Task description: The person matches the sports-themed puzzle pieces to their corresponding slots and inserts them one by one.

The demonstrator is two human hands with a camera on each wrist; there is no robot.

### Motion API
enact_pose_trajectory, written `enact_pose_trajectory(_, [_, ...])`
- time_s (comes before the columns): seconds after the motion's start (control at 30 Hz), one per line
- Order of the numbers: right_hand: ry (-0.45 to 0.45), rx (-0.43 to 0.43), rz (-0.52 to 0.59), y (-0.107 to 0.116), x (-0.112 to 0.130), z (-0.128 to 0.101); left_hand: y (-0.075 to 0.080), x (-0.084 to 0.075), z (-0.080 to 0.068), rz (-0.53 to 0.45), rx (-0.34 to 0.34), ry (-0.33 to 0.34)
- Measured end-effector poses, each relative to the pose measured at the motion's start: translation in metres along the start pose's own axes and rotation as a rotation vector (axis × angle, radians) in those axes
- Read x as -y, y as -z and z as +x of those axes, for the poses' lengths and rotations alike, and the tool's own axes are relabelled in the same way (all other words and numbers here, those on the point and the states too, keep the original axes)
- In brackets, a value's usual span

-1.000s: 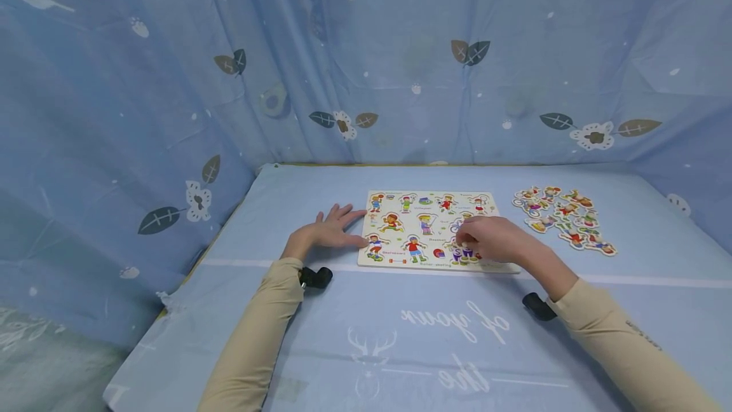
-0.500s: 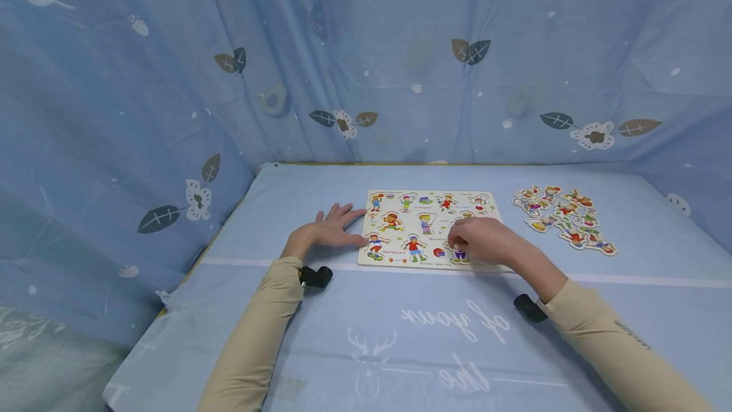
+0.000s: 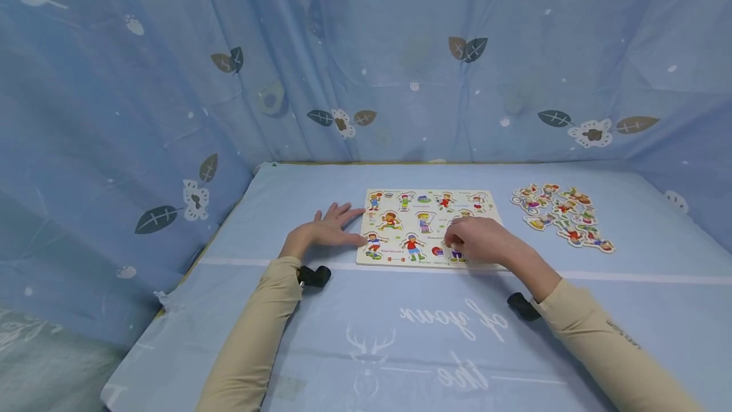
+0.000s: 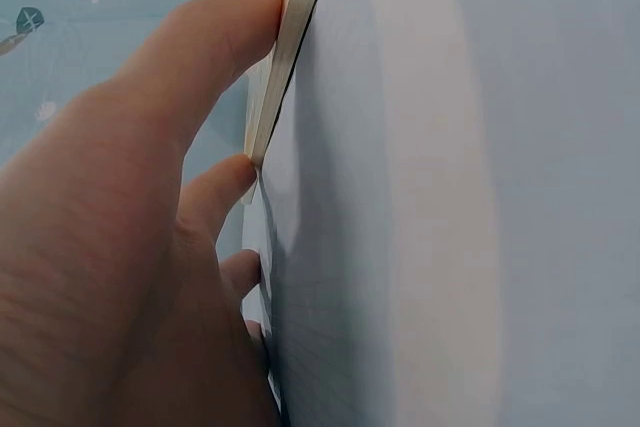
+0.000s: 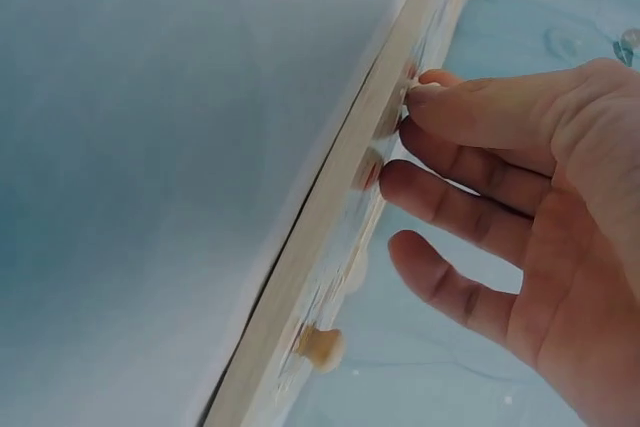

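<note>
A pale wooden sports-figure puzzle board (image 3: 400,263) lies flat on the cloth-covered table, with several colourful figures on its face. My left hand (image 3: 326,231) is spread at its left edge. In the left wrist view, the straight thumb (image 4: 225,37) and index finger (image 4: 220,192) touch the board's side. Over the board's lower right is my right hand (image 3: 480,240), its thumb and index finger pinching a puzzle piece (image 3: 457,256) with purple trousers. The hand hides most of that piece and the figures beneath. A wooden knob (image 5: 322,347) stands up from the board in the right wrist view.
Several loose figure puzzle pieces (image 3: 563,212) lie in a cluster right of the board. A pale blue printed cloth (image 3: 434,336) covers the table. Blue patterned curtains (image 3: 366,56) hang behind and at the sides. Each wrist wears a small black camera (image 3: 523,306).
My right hand has shifted a little left with the puzzle piece, mostly in the first half second. The left hand stays at the board's edge.
</note>
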State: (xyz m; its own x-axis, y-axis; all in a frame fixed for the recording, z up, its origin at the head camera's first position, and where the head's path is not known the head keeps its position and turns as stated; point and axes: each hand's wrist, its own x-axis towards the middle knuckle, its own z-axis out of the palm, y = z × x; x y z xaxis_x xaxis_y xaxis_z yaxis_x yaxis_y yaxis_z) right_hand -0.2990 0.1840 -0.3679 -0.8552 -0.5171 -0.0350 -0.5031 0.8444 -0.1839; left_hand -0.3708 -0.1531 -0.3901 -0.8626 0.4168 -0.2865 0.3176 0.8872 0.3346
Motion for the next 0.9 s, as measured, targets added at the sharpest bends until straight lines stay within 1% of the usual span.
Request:
enact_pose_trajectory(0.2, [-0.04,0.031,0.035,0.002,-0.001,-0.001,-0.002,-0.003,0.0,-0.001,0.009,-0.007])
enact_pose_trajectory(0.37, [-0.04,0.05,0.04,0.005,-0.001,0.0,-0.004,-0.001,0.001,0.0,-0.001,-0.005])
enact_pose_trajectory(0.63, [-0.071,0.104,0.084,0.011,-0.001,0.0,-0.001,-0.003,0.002,-0.005,0.002,0.0])
enact_pose_trajectory(0.77, [-0.048,0.098,0.071,0.012,-0.002,-0.002,0.0,-0.002,0.001,0.001,0.004,0.0])
enact_pose_trajectory(0.9, [-0.016,0.061,0.062,0.013,-0.005,-0.002,0.001,-0.001,0.0,0.009,0.006,0.006])
